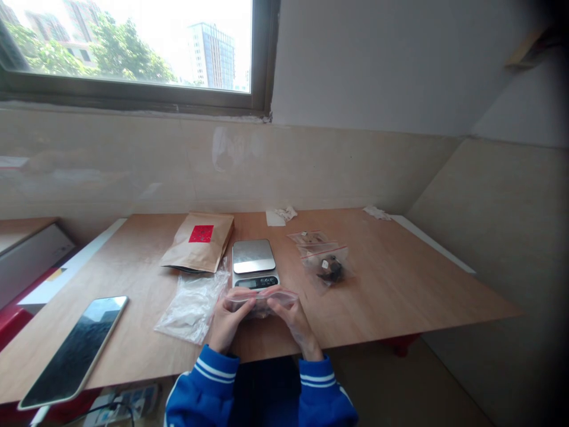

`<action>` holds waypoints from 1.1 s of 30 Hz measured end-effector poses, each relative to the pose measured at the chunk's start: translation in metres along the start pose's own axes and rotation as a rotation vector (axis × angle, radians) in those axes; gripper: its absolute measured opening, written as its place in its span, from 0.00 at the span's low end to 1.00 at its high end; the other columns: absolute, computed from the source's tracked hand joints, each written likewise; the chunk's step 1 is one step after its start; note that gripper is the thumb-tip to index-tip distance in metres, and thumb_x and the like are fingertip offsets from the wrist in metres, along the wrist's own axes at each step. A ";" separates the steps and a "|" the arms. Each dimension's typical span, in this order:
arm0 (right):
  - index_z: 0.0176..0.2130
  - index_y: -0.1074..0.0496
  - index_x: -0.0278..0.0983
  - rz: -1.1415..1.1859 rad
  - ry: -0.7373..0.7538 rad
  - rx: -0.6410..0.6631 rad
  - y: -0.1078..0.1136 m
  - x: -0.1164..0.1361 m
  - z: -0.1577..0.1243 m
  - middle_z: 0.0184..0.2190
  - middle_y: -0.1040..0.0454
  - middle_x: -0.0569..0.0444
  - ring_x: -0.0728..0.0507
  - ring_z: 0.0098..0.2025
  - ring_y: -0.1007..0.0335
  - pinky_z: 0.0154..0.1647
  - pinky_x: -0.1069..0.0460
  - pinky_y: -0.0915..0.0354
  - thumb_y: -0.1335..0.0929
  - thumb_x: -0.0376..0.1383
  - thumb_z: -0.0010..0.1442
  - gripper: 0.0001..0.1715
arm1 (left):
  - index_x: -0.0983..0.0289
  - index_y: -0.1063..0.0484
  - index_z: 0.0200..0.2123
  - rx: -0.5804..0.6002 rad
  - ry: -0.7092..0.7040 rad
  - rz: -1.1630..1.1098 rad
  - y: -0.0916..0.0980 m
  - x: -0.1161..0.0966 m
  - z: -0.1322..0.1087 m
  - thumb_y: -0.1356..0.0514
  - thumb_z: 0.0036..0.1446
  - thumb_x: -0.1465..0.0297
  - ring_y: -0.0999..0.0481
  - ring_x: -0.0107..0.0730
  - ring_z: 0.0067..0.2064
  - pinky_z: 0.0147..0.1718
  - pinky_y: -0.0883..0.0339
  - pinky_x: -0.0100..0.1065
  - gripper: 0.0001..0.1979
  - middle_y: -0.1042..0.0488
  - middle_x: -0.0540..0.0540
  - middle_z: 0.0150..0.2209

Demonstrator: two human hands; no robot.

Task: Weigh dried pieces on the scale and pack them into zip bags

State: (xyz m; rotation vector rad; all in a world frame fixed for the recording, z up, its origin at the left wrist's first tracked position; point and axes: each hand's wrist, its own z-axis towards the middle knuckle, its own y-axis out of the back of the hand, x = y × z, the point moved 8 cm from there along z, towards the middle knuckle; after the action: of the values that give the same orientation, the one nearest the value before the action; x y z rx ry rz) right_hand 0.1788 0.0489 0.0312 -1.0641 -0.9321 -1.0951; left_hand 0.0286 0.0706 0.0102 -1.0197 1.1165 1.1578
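Near the table's front edge, my left hand [229, 317] and my right hand [291, 317] pinch the top edge of a clear zip bag [260, 307] between thumbs and fingers. The bag has a reddish seal strip, and what is inside it is too blurred to make out. Right behind my hands stands a kitchen scale [254, 261] with a steel plate and a dark display. On the left lies a heap of clear plastic bags [191, 308]. Farther right, a filled zip bag [331, 270] with dark pieces and a small white label rests beside another zip bag [306, 237].
A brown paper pouch [202, 240] with a red square lies behind the plastic bags. A large phone [77, 350] with a cable plugged in sits at the left front. Crumpled tissue [284, 213] and another tissue [377, 213] lie along the back edge by the wall.
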 end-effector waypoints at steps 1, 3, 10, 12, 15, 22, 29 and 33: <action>0.34 0.24 0.39 -0.004 0.000 -0.002 0.000 -0.001 0.000 0.35 0.22 0.53 0.41 0.41 0.26 0.45 0.49 0.32 0.29 0.42 0.53 0.10 | 0.64 0.23 0.32 0.002 -0.028 0.019 0.000 -0.002 0.000 0.35 0.49 0.65 0.25 0.36 0.41 0.42 0.31 0.33 0.09 0.24 0.55 0.36; 0.33 0.25 0.39 -0.001 -0.014 -0.037 0.001 -0.006 0.001 0.32 0.22 0.54 0.42 0.37 0.25 0.41 0.49 0.31 0.29 0.41 0.52 0.10 | 0.64 0.23 0.30 0.008 -0.066 0.048 -0.001 -0.004 0.001 0.36 0.50 0.65 0.26 0.36 0.40 0.42 0.32 0.34 0.08 0.25 0.56 0.34; 0.29 0.27 0.38 -0.045 0.023 -0.167 0.004 -0.015 0.003 0.25 0.24 0.56 0.45 0.28 0.26 0.32 0.52 0.31 0.29 0.40 0.52 0.08 | 0.63 0.23 0.32 -0.122 -0.111 0.210 0.008 -0.003 -0.002 0.37 0.51 0.64 0.27 0.36 0.42 0.45 0.35 0.35 0.09 0.25 0.56 0.36; 0.29 0.28 0.37 -0.080 0.042 -0.196 0.003 -0.015 0.003 0.24 0.25 0.56 0.46 0.28 0.27 0.31 0.53 0.31 0.29 0.39 0.52 0.07 | 0.63 0.24 0.32 -0.129 -0.128 0.251 0.007 -0.004 -0.003 0.38 0.52 0.63 0.27 0.36 0.43 0.46 0.36 0.36 0.09 0.26 0.56 0.37; 0.27 0.29 0.36 -0.175 0.104 -0.294 0.004 -0.012 0.002 0.25 0.27 0.56 0.47 0.28 0.29 0.32 0.53 0.32 0.29 0.37 0.51 0.07 | 0.63 0.25 0.33 -0.125 -0.150 0.299 0.005 -0.007 -0.003 0.39 0.53 0.63 0.28 0.35 0.43 0.46 0.36 0.36 0.09 0.27 0.55 0.37; 0.29 0.29 0.36 -0.315 0.184 -0.325 -0.001 -0.008 0.003 0.29 0.28 0.54 0.46 0.34 0.29 0.37 0.53 0.32 0.32 0.34 0.54 0.03 | 0.64 0.29 0.33 -0.071 -0.158 0.269 -0.002 -0.013 -0.002 0.42 0.56 0.63 0.28 0.32 0.40 0.41 0.35 0.33 0.09 0.28 0.53 0.34; 0.30 0.27 0.36 -0.311 0.194 -0.245 -0.005 -0.002 0.003 0.30 0.28 0.53 0.46 0.36 0.30 0.39 0.52 0.33 0.32 0.37 0.57 0.06 | 0.64 0.27 0.32 -0.090 -0.154 0.231 0.001 -0.014 -0.003 0.41 0.55 0.64 0.28 0.32 0.38 0.39 0.35 0.32 0.09 0.27 0.53 0.33; 0.26 0.27 0.36 -0.265 0.170 -0.287 0.000 -0.008 0.000 0.27 0.29 0.54 0.46 0.33 0.31 0.38 0.52 0.35 0.31 0.38 0.57 0.10 | 0.65 0.26 0.28 -0.105 -0.132 0.231 0.004 -0.011 -0.004 0.38 0.52 0.64 0.27 0.33 0.37 0.40 0.35 0.33 0.09 0.26 0.54 0.31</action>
State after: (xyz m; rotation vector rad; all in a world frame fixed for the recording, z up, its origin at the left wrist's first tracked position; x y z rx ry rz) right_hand 0.1768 0.0503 0.0241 -1.0778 -0.8092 -1.5505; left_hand 0.0232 0.0660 0.0202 -0.8959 1.0971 1.4607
